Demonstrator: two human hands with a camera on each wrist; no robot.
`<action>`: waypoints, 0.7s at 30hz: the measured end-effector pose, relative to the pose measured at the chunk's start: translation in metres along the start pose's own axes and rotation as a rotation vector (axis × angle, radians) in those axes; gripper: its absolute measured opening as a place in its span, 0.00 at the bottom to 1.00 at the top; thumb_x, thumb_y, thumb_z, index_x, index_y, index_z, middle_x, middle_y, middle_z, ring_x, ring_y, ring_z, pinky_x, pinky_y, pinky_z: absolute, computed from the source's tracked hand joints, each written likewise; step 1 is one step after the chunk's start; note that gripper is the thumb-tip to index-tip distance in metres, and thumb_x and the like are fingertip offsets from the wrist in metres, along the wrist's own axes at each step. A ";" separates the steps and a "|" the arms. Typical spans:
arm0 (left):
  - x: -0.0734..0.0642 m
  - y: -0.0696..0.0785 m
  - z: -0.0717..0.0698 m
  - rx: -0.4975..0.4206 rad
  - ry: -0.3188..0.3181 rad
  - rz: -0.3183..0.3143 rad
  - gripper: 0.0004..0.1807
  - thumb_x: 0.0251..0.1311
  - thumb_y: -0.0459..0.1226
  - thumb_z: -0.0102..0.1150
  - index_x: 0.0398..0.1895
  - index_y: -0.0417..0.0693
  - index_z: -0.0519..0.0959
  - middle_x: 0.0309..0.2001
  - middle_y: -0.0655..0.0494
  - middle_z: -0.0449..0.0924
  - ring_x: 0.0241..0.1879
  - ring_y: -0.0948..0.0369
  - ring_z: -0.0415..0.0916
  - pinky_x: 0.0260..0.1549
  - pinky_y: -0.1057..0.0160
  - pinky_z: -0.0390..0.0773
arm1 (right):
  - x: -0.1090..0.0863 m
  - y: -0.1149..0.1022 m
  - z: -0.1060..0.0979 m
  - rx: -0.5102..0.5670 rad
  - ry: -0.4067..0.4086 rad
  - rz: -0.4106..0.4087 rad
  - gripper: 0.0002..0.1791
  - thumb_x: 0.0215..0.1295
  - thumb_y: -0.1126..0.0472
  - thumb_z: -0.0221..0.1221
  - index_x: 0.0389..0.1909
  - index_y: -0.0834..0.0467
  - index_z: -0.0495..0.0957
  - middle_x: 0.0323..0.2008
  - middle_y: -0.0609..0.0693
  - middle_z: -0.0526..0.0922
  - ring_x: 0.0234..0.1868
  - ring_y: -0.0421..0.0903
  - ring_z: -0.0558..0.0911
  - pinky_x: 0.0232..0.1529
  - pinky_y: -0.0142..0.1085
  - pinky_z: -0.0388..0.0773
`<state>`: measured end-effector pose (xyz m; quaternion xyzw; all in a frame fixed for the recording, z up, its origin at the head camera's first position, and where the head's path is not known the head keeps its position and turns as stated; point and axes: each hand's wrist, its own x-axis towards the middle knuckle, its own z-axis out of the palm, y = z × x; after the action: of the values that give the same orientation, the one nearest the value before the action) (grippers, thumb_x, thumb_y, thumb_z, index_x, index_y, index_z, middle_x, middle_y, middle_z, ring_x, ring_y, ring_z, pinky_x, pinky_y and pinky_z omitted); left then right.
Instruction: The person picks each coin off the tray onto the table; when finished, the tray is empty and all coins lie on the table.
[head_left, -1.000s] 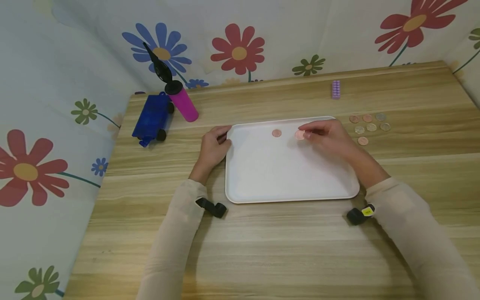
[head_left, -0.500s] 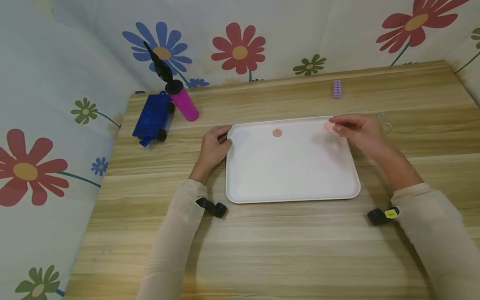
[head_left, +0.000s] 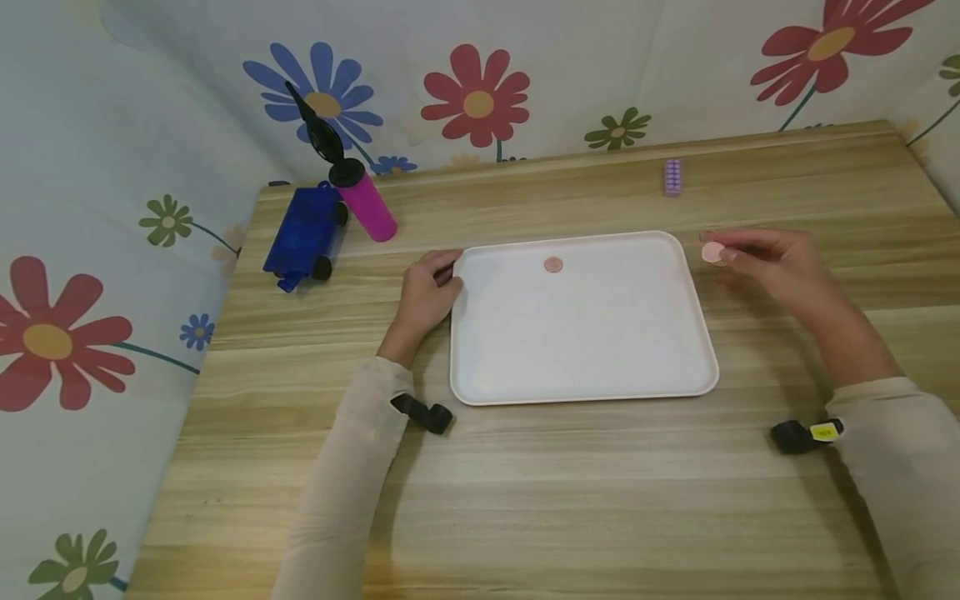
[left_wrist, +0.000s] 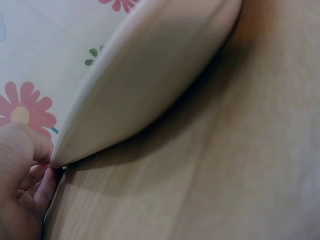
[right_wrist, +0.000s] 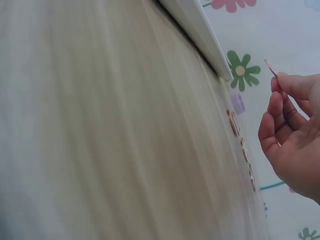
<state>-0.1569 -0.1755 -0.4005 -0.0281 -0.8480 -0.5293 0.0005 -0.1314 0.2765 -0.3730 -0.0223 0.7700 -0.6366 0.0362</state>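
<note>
My left hand (head_left: 423, 302) pinches the left rim of a white tray (head_left: 585, 333), near its far corner. One copper coin (head_left: 553, 264) lies on the tray toward the far edge. Past the tray's right side, my right hand (head_left: 791, 268) pinches another copper coin (head_left: 712, 253) between thumb and index finger, above the table. That hand hides most of the loose coins in the head view. Several coins (right_wrist: 233, 122) lie on the tabletop in the right wrist view, below the raised coin.
A purple toy brick (head_left: 672, 177) stands behind the tray on the right. At the back left are a blue toy vehicle (head_left: 303, 233) and a magenta cylinder with a black top (head_left: 369, 207). A flowered cloth (head_left: 555, 75) hangs behind the wooden table (head_left: 570, 492).
My right hand has carried its copper coin rightward from above the tray to over the loose coins, covering them. The left hand stays on the tray rim.
</note>
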 end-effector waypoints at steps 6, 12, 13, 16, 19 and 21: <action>0.000 0.000 -0.001 -0.002 -0.001 -0.002 0.25 0.60 0.23 0.52 0.62 0.31 0.77 0.63 0.36 0.77 0.65 0.46 0.77 0.67 0.58 0.80 | -0.004 0.005 -0.021 -0.133 0.075 0.015 0.16 0.67 0.68 0.63 0.44 0.42 0.90 0.37 0.20 0.86 0.42 0.20 0.81 0.41 0.10 0.77; -0.001 0.001 -0.001 0.006 -0.001 -0.011 0.25 0.60 0.24 0.52 0.62 0.31 0.77 0.63 0.36 0.77 0.65 0.47 0.77 0.67 0.58 0.80 | -0.011 0.012 -0.043 -0.271 0.091 0.068 0.15 0.68 0.64 0.63 0.41 0.37 0.89 0.32 0.15 0.82 0.39 0.17 0.77 0.39 0.08 0.72; -0.001 0.001 -0.001 0.009 0.000 -0.012 0.25 0.60 0.24 0.52 0.62 0.31 0.77 0.63 0.36 0.77 0.65 0.47 0.77 0.67 0.58 0.80 | -0.012 0.013 -0.046 -0.304 0.089 0.073 0.16 0.68 0.63 0.63 0.40 0.35 0.88 0.32 0.14 0.81 0.39 0.17 0.77 0.39 0.08 0.71; 0.000 0.001 -0.001 0.011 0.001 -0.010 0.25 0.60 0.24 0.52 0.63 0.31 0.77 0.63 0.36 0.77 0.65 0.47 0.77 0.67 0.58 0.80 | -0.014 0.017 -0.051 -0.365 0.074 0.094 0.16 0.68 0.62 0.64 0.37 0.31 0.87 0.30 0.12 0.79 0.39 0.15 0.75 0.38 0.08 0.69; 0.000 0.001 -0.001 0.016 0.003 -0.007 0.25 0.60 0.24 0.51 0.62 0.31 0.77 0.63 0.36 0.77 0.65 0.47 0.77 0.67 0.58 0.80 | -0.014 0.020 -0.053 -0.410 0.054 0.100 0.16 0.69 0.61 0.63 0.35 0.30 0.86 0.29 0.11 0.78 0.38 0.14 0.74 0.37 0.08 0.69; -0.001 0.001 0.000 0.016 0.004 -0.006 0.25 0.60 0.24 0.51 0.62 0.31 0.77 0.63 0.36 0.77 0.65 0.47 0.77 0.67 0.58 0.80 | -0.014 0.020 -0.054 -0.453 0.046 0.104 0.14 0.70 0.59 0.63 0.36 0.31 0.86 0.29 0.11 0.77 0.37 0.14 0.73 0.36 0.08 0.69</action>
<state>-0.1563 -0.1752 -0.3991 -0.0246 -0.8522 -0.5226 0.0009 -0.1219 0.3342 -0.3825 0.0243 0.8940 -0.4451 0.0454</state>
